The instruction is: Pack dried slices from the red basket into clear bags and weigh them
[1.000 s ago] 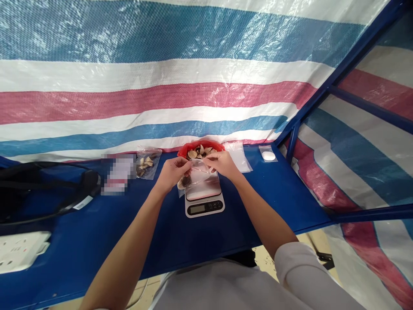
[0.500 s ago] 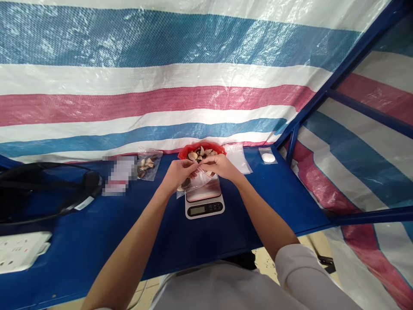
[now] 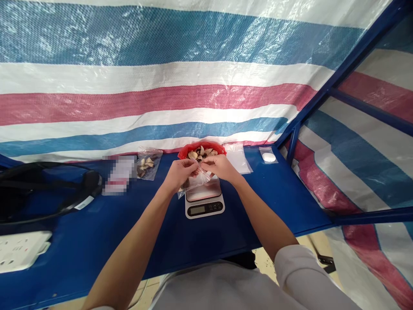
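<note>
A clear plastic bag is pinched by its upper edge between my two hands, above a white kitchen scale. My left hand closes on the bag's left part, and a few dark, dried-looking pieces show low in the bag beneath it. On the right side, my right hand grips the edge with thumb and fingers. Just behind both hands sits a red bag, spread open and full of pale and brown dried slices. The fingertips partly cover the bag's edge.
Left of my hands lies a filled clear bag, beside a blurred-out paper. Farther left are a black headset and a white power strip. Flat clear bags and a small bag with a white item lie right.
My right fingers have shifted slightly right along the bag's edge, away from the left fingers. The bag's top shows more between the hands. The scale has not moved.
</note>
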{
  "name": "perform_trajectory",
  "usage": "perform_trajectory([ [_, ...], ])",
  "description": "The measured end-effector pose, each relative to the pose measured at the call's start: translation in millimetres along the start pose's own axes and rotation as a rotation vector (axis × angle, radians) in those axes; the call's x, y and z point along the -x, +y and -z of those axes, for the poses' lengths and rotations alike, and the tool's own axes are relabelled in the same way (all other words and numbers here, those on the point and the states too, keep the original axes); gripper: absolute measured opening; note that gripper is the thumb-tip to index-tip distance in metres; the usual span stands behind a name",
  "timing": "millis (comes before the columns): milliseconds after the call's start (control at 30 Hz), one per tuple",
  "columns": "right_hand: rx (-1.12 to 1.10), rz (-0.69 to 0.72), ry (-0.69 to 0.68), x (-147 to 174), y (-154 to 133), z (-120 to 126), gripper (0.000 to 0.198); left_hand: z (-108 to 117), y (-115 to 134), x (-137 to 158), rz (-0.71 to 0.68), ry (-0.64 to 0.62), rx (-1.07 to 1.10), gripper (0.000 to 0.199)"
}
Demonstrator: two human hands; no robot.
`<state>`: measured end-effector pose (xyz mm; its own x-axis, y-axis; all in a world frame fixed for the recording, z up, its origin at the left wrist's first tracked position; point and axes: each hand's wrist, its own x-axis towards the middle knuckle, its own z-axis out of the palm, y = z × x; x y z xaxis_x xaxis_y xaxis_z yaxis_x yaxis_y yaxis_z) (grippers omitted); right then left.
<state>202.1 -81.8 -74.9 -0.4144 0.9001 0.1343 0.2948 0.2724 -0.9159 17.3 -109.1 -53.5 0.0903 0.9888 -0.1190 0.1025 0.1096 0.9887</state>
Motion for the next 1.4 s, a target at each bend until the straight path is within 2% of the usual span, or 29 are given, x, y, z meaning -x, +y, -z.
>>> perform_trajectory([
  [233, -0.015, -0.036, 0.141, -1.5, 5.5, 0.9, 0.019, 6.7, -1.0, -0.2, -0.025, 0.070, -0.100, 0.026],
  [367, -0.031, -0.066, 0.174, -0.1, 5.3, 6.8, 0.018, 19.1, 3.2, 2.0, -0.043, 0.111, -0.280, 0.023],
  [533, -0.045, -0.056, 0.142, 0.5, -0.1, 2.9, 0.020, 22.5, 11.5, 4.8, -0.080, 0.071, -0.382, 0.024],
  [700, -0.033, -0.033, 0.134, 0.0, -4.2, -2.3, 0.019, 12.7, 16.0, 6.2, -0.090, 0.081, -0.393, 0.040],
  [933, -0.046, -0.051, 0.113, -1.5, -4.1, -2.4, 0.030, 7.9, 8.3, -1.2, -0.159, 0.110, -0.489, 0.026],
  [1233, -0.084, -0.079, 0.141, -4.4, 3.5, 5.2, 0.018, 31.7, 12.4, 0.0, -0.258, 0.173, -0.696, 0.018],
  [1400, -0.114, -0.075, 0.133, -2.6, 3.4, 6.4, 0.019, 44.4, 14.3, -0.8, -0.327, 0.116, -0.726, 0.027],
])
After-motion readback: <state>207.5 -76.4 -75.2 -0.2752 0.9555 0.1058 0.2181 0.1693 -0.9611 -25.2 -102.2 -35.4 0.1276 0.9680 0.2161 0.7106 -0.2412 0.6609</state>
